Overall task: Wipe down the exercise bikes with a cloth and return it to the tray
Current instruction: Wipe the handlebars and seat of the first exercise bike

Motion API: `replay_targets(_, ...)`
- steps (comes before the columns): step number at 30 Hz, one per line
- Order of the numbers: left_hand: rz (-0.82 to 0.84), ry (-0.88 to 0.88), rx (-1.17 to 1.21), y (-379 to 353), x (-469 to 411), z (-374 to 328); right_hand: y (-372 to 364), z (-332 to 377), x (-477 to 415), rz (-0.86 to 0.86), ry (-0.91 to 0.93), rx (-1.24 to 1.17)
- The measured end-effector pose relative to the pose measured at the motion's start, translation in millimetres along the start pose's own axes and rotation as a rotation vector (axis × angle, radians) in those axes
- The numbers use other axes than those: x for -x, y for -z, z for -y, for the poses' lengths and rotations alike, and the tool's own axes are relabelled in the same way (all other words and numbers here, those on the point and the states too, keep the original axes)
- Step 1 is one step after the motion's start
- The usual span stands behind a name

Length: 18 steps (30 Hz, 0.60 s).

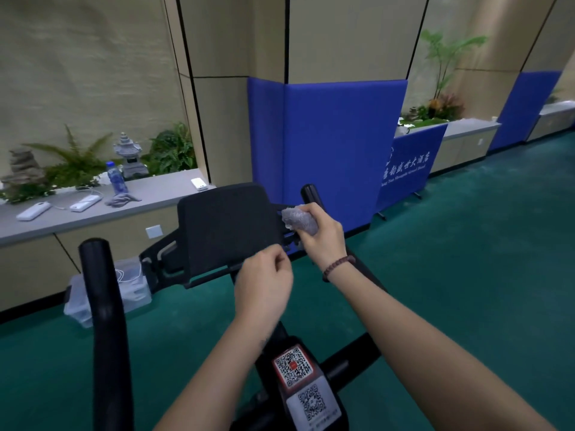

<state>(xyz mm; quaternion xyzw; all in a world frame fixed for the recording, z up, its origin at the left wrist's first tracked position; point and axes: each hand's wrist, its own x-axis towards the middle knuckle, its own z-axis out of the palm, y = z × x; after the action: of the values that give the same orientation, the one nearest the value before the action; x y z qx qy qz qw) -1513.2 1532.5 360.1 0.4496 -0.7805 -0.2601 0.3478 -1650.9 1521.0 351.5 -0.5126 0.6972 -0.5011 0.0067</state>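
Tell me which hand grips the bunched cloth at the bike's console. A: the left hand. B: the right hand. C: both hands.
B: the right hand is curled round the grey cloth beside the console; the left hand holds none of it.

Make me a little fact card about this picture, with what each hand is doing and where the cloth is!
bike: black, in front of the person
left hand: fingers curled at the panel's bottom edge, grip unclear
right hand: holds the cloth
cloth: grey, bunched up, at the panel's right edge
ledge: a water bottle stands on it
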Motion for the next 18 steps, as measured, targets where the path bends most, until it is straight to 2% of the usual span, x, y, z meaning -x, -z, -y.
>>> replay_targets(4,-0.034,0.002,-0.038,33.6,10.2,16.9,4.8,-2.5,8.5,0.012,-0.023,0.005)
replay_targets(7,-0.042,0.009,-0.042,53.7,20.4,26.8,6.0,-14.7,28.5,0.161,-0.102,-0.004)
replay_targets(9,-0.049,-0.001,-0.053,64.6,25.8,30.4,12.6,-17.2,33.5,0.312,-0.162,0.18)
replay_targets(12,-0.034,-0.032,-0.07,75.8,33.4,37.0,25.0,-7.6,30.1,0.416,-0.187,0.346)
replay_targets(15,-0.019,-0.016,-0.084,76.7,42.6,48.7,34.2,4.5,32.3,0.314,-0.129,0.308)
replay_targets(18,0.021,0.009,-0.149,68.3,52.4,61.1,28.1,31.5,22.8,0.181,-0.005,0.161)
